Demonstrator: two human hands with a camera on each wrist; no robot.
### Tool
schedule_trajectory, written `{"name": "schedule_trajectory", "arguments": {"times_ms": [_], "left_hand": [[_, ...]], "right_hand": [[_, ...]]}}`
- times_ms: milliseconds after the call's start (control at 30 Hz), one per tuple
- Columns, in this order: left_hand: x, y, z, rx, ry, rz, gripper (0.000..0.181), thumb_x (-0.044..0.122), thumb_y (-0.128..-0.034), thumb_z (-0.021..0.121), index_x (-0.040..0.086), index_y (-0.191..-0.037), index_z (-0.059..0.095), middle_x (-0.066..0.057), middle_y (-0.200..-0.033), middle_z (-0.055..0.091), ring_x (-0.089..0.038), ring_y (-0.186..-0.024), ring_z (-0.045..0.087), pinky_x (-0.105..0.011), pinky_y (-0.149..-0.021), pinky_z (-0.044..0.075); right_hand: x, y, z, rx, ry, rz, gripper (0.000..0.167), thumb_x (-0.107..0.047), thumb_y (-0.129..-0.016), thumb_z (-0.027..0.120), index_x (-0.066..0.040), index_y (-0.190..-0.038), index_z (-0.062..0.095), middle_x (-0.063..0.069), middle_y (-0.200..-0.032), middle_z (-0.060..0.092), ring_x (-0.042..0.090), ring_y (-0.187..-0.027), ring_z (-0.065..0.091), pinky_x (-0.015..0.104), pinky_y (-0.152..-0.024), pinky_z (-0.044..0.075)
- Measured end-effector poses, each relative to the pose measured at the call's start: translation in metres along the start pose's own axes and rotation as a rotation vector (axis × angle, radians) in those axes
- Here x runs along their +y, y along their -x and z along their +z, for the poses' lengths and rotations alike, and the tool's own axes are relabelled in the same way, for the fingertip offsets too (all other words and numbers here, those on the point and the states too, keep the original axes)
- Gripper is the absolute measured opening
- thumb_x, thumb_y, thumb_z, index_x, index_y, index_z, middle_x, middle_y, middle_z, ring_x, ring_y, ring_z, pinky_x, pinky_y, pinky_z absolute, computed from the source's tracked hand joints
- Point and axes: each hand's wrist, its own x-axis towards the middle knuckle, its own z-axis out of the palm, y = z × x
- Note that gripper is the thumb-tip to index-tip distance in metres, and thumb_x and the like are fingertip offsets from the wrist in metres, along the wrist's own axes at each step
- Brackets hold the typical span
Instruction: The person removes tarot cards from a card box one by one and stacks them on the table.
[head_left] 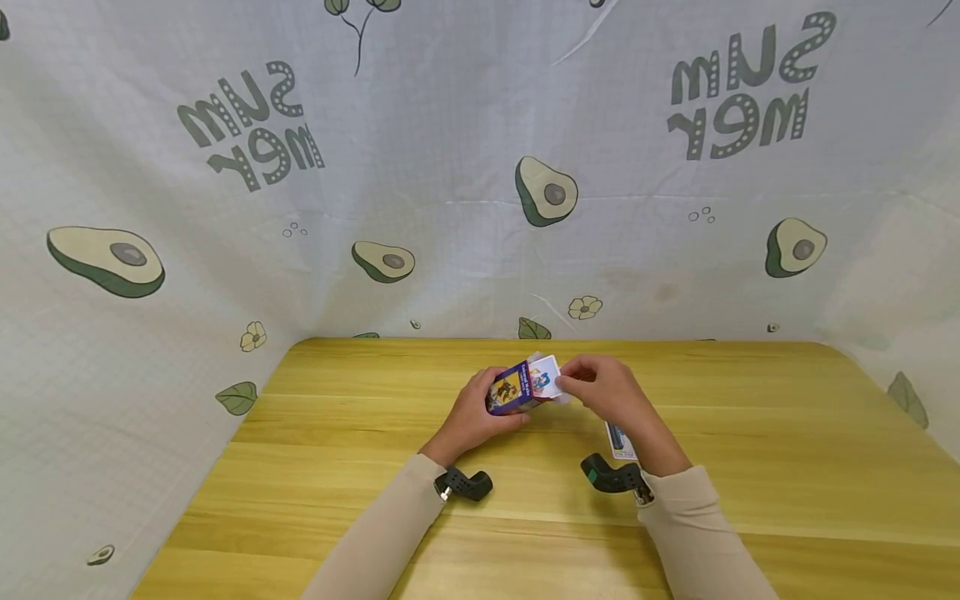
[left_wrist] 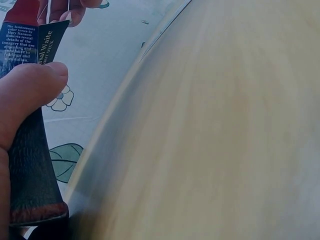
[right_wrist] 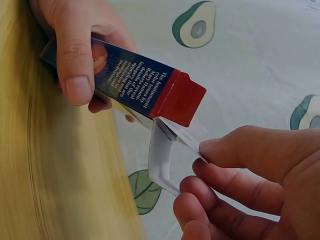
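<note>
My left hand [head_left: 472, 414] grips a dark blue tarot card box [head_left: 507, 390] around its sides, with the thumb along one narrow side. The box's open end points toward the right hand. In the right wrist view a red side flap [right_wrist: 184, 97] and a white lid flap [right_wrist: 161, 157] are folded out. A picture card [head_left: 544, 377] sticks partway out of the box, and my right hand [head_left: 609, 388] pinches its edge between thumb and finger. How many cards it pinches I cannot tell. The left wrist view shows the box's dark side [left_wrist: 31, 165] under the thumb.
Another card [head_left: 620, 442] lies on the wooden table [head_left: 360, 417], partly hidden under my right wrist. Wrist cameras [head_left: 611, 475] sit on both forearms. A white cloth [head_left: 450, 167] printed with avocados hangs behind the table and at its sides.
</note>
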Motion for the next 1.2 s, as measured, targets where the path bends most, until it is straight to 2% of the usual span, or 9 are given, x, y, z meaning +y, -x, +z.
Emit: {"name": "schedule_trajectory", "arguments": {"times_ms": [200,533,833,1000,1200], "left_hand": [[-0.001,0.000,0.001,0.002,0.001,0.000,0.070,0.039,-0.0764,0.080,0.017,-0.134,0.047,0.001,-0.119,0.054,-0.015,-0.103,0.050,-0.031,-0.086,0.044],[0.000,0.000,0.000,0.006,-0.013,-0.009,0.070,0.040,-0.0758,0.081,0.018,-0.134,0.048,0.002,-0.118,0.054,-0.015,-0.101,0.050,-0.031,-0.084,0.044],[0.000,0.000,-0.001,0.011,-0.008,-0.004,0.070,0.039,-0.0751,0.081,0.017,-0.133,0.049,0.002,-0.116,0.054,-0.014,-0.100,0.050,-0.030,-0.082,0.044],[0.000,0.000,0.000,0.009,-0.003,-0.007,0.069,0.039,-0.0751,0.082,0.018,-0.132,0.049,0.002,-0.115,0.054,-0.014,-0.099,0.050,-0.029,-0.082,0.045],[0.001,0.000,0.000,0.009,0.011,0.003,0.068,0.037,-0.0752,0.082,0.017,-0.132,0.049,0.001,-0.117,0.054,-0.015,-0.100,0.050,-0.030,-0.083,0.045]], "right_hand": [[0.000,0.000,-0.005,-0.009,-0.031,0.021,0.026,-0.023,-0.092,0.065,-0.002,-0.108,0.066,0.013,-0.102,0.064,0.024,-0.083,0.055,0.030,-0.068,0.050],[0.002,0.000,-0.010,-0.018,-0.082,0.040,0.026,-0.021,-0.093,0.063,-0.001,-0.110,0.064,0.013,-0.098,0.066,0.032,-0.089,0.059,0.041,-0.075,0.053],[0.006,-0.001,-0.015,-0.019,-0.139,0.061,0.028,-0.019,-0.094,0.063,0.003,-0.111,0.061,0.018,-0.102,0.068,0.034,-0.089,0.065,0.034,-0.072,0.054],[0.008,-0.001,-0.019,-0.018,-0.158,0.078,0.031,-0.020,-0.094,0.062,0.004,-0.114,0.060,0.020,-0.103,0.069,0.029,-0.084,0.067,0.037,-0.072,0.055],[0.009,0.000,-0.022,-0.027,-0.197,0.100,0.032,-0.019,-0.094,0.061,0.006,-0.115,0.057,0.020,-0.099,0.070,0.033,-0.084,0.068,0.039,-0.073,0.055]]}}
